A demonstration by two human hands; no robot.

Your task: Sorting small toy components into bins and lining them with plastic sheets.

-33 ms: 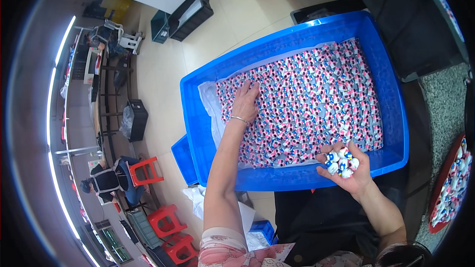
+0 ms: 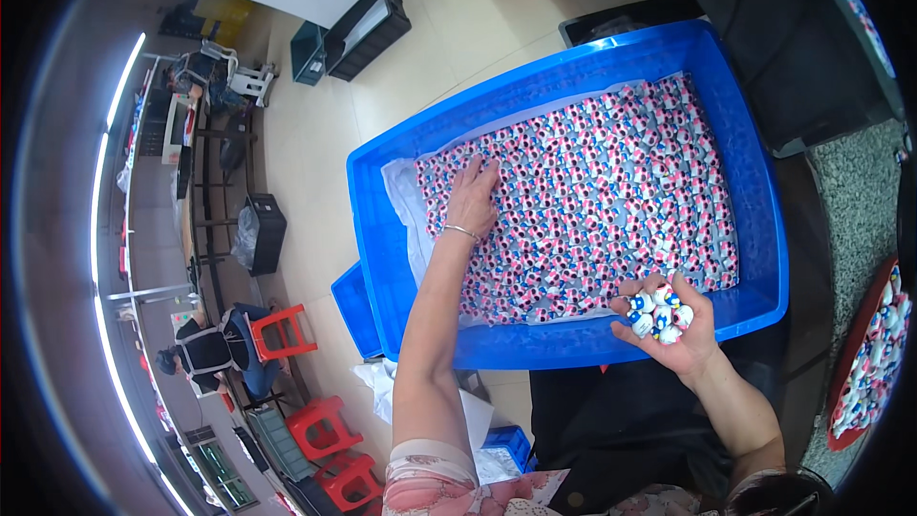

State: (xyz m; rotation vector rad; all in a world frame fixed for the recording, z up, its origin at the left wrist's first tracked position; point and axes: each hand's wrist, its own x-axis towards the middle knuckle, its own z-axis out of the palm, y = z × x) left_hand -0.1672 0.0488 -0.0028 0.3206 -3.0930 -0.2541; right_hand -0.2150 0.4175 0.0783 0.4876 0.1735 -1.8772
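Observation:
A large blue plastic tub (image 2: pixel 564 355) stands before me, lined with a white sheet (image 2: pixel 405 193). Row upon row of small painted pieces (image 2: pixel 592 201), white with pink, blue and black, cover the sheet. Over the left part of these rows lies my left hand (image 2: pixel 472 201), its fingers stretched out and the tips touching the pieces; a bracelet circles that wrist. At the tub's near right edge, my right hand (image 2: pixel 690 339) is palm up. Its fingers curl around a cluster of small white figurines (image 2: pixel 660 314) with blue and yellow marks.
A red tray (image 2: pixel 842 420) heaped with similar white pieces sits on a speckled surface (image 2: pixel 855 201) at right. Black crates (image 2: pixel 371 31) stand on the floor beyond the tub. At far left, a person (image 2: pixel 215 349) sits on a red stool (image 2: pixel 283 331) by a workbench; more red stools (image 2: pixel 323 427) stand nearby.

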